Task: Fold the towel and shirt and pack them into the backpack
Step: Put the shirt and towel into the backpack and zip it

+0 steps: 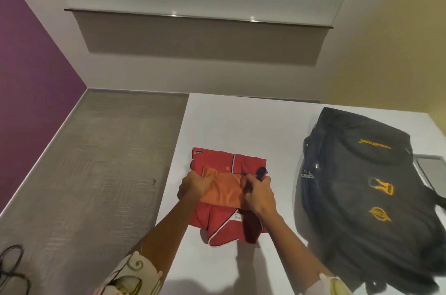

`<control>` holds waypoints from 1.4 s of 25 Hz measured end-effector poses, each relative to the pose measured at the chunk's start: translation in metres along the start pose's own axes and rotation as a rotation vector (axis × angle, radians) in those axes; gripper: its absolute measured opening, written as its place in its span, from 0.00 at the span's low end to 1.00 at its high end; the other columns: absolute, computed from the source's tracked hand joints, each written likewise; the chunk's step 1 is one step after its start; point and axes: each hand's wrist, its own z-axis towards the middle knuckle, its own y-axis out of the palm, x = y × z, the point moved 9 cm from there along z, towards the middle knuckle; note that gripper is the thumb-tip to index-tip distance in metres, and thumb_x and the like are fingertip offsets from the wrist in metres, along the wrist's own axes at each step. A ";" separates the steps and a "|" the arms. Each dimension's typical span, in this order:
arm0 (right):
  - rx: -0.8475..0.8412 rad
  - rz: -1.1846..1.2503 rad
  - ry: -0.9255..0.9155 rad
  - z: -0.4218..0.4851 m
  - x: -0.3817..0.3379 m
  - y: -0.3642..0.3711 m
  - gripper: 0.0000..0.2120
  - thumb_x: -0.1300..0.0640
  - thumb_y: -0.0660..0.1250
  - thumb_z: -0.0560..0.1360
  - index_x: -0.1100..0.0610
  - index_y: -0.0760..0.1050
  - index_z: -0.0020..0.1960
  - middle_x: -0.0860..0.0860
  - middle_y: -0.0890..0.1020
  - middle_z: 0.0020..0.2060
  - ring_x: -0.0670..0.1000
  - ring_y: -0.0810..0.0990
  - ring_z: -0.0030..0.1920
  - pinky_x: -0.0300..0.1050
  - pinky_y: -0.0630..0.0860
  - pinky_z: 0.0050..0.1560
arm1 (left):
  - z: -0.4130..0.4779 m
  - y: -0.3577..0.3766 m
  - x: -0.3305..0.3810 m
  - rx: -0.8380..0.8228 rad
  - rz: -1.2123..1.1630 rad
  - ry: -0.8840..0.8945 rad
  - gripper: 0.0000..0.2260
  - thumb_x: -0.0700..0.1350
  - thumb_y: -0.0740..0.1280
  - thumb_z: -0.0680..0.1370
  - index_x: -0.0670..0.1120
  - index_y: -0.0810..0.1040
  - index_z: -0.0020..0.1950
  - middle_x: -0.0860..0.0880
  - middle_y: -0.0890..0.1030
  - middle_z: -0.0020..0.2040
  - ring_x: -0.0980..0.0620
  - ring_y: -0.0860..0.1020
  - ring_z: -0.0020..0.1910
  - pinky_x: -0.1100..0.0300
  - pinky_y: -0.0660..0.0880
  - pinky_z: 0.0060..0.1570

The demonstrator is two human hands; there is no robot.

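Observation:
A folded red shirt (243,160) with white trim lies on the white table (241,120). On top of it rests a folded orange towel (225,189). My left hand (194,186) grips the towel's left edge. My right hand (259,192) grips its right edge, fingers curled over the cloth. A dark backpack (362,198) with yellow embroidery lies flat on the table to the right, its zippers facing the shirt; whether it is open cannot be told.
The table's left edge drops to a grey carpeted floor (96,162). Black cables (12,268) lie on the floor at lower left. A purple wall (31,65) stands left, a yellow wall (398,53) right.

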 end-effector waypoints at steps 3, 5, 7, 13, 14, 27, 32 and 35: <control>0.037 -0.003 0.058 -0.017 0.016 -0.022 0.13 0.61 0.62 0.73 0.49 0.82 0.50 0.54 0.67 0.58 0.60 0.75 0.53 0.53 0.75 0.60 | -0.033 0.006 0.023 -0.020 0.046 0.103 0.34 0.67 0.61 0.76 0.40 0.70 0.68 0.40 0.76 0.64 0.39 0.76 0.62 0.49 0.73 0.59; 0.056 -0.001 0.121 -0.029 0.029 -0.039 0.12 0.59 0.63 0.74 0.48 0.82 0.49 0.55 0.66 0.59 0.60 0.73 0.56 0.56 0.73 0.62 | -0.056 0.012 0.041 -0.026 0.085 0.154 0.34 0.67 0.60 0.76 0.41 0.69 0.70 0.41 0.75 0.66 0.39 0.75 0.63 0.50 0.72 0.59; 0.078 -0.011 0.189 -0.043 0.039 -0.061 0.13 0.52 0.61 0.76 0.46 0.81 0.55 0.56 0.64 0.65 0.61 0.71 0.60 0.60 0.71 0.63 | -0.084 0.023 0.065 -0.040 0.163 0.217 0.34 0.66 0.61 0.77 0.43 0.66 0.73 0.42 0.73 0.68 0.40 0.74 0.65 0.49 0.71 0.61; 0.141 0.153 0.372 -0.081 0.071 -0.141 0.56 0.13 0.46 0.55 0.49 0.74 0.67 0.58 0.55 0.74 0.65 0.60 0.71 0.65 0.63 0.67 | -0.187 0.066 0.158 0.003 0.301 0.631 0.24 0.63 0.60 0.77 0.49 0.69 0.67 0.44 0.76 0.61 0.42 0.76 0.60 0.47 0.75 0.58; 0.171 0.189 0.385 -0.086 0.077 -0.159 0.59 0.13 0.46 0.52 0.50 0.73 0.69 0.58 0.54 0.75 0.65 0.59 0.72 0.66 0.62 0.68 | -0.205 0.077 0.172 0.001 0.330 0.701 0.24 0.61 0.62 0.77 0.50 0.68 0.68 0.44 0.75 0.61 0.42 0.75 0.61 0.47 0.75 0.59; 0.571 0.297 0.567 -0.153 0.230 -0.339 0.34 0.38 0.67 0.62 0.58 0.74 0.61 0.59 0.65 0.68 0.65 0.71 0.63 0.63 0.71 0.63 | -0.383 0.221 0.272 -0.588 0.238 1.270 0.19 0.47 0.62 0.76 0.47 0.75 0.67 0.47 0.76 0.64 0.46 0.75 0.61 0.48 0.73 0.61; 0.519 0.230 0.627 -0.179 0.292 -0.368 0.34 0.34 0.65 0.53 0.56 0.76 0.52 0.57 0.74 0.58 0.62 0.79 0.50 0.61 0.76 0.56 | -0.339 0.255 0.271 -0.535 0.321 1.204 0.15 0.39 0.61 0.76 0.52 0.80 0.59 0.52 0.81 0.58 0.47 0.82 0.51 0.48 0.78 0.54; 0.483 0.162 0.638 -0.202 0.313 -0.377 0.27 0.36 0.69 0.58 0.55 0.76 0.48 0.57 0.77 0.55 0.59 0.80 0.47 0.56 0.79 0.53 | -0.313 0.290 0.238 -0.419 0.827 1.264 0.13 0.46 0.66 0.77 0.54 0.78 0.61 0.51 0.79 0.61 0.47 0.77 0.60 0.51 0.73 0.61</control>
